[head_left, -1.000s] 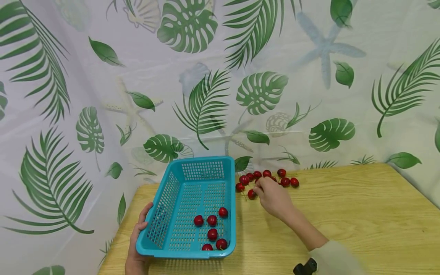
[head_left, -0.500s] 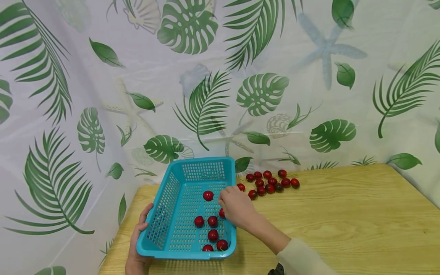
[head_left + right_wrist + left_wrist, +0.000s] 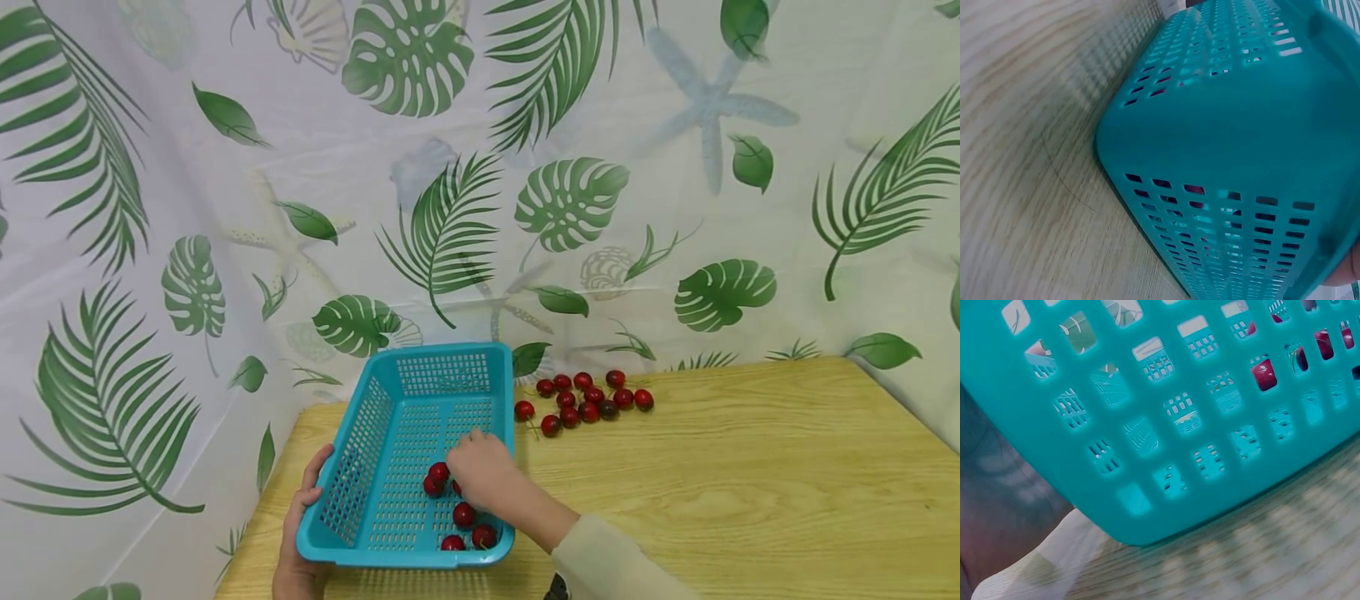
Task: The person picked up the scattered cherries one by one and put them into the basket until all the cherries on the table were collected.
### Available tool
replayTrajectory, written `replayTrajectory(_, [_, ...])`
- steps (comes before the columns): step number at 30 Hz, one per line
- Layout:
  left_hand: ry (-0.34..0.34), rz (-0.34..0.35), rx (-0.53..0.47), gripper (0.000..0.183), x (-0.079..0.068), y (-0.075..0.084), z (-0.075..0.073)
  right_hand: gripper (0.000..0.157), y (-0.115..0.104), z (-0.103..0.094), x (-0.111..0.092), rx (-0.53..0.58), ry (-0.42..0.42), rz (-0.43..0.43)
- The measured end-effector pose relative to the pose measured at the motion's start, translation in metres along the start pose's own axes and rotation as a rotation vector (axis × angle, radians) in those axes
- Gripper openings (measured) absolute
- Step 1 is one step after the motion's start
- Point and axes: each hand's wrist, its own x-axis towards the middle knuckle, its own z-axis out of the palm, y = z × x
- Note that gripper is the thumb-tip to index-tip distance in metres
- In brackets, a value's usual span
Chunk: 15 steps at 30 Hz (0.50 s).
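Observation:
My left hand (image 3: 300, 508) grips the left side of a blue plastic basket (image 3: 375, 551), its fingers curled over the rim. Inside the basket, toward its right wall, is my right hand (image 3: 483, 475), knuckles up and fingers bent down. A red cherry (image 3: 438, 472) lies right beside those fingers, touching another cherry (image 3: 432, 487). Part of a third cherry shows under the hand. Nearer the front lie several more, one of them a cherry (image 3: 463, 515) by the wrist. The right fingertips are hidden, so I cannot tell whether they hold a cherry.
Several loose cherries (image 3: 589, 411), some with stems, lie on the wooden table (image 3: 750, 467) to the right of the basket. Behind the table hangs a white leaf-printed cloth (image 3: 645, 208). Perforated basket walls (image 3: 1229, 131) fill much of the right wrist view.
My right hand has moved from the loose cherries left into the basket, then further toward its front. One cherry has gone from the table's pile and another now lies in the basket. Left hand unmoved.

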Motion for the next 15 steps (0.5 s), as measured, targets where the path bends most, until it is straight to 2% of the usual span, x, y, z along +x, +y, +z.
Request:
replayTrajectory(6, [-0.060,0.037,-0.034,0.061,0.0001,-0.0011,-0.0009,0.007,-0.0030,0.0041,0.0014,-0.034,-0.068,0.018])
replayTrajectory(11, [-0.094,0.062,-0.057,0.063,0.0005,-0.0002,-0.0005,0.011,-0.0046,0.0024,-0.0003,-0.102,-0.113,-0.019])
replayTrajectory(15, [-0.097,0.060,-0.072,0.064,0.0001,0.0000,0.0001,0.010,-0.0063,0.0020,-0.0020,-0.113,-0.174,-0.050])
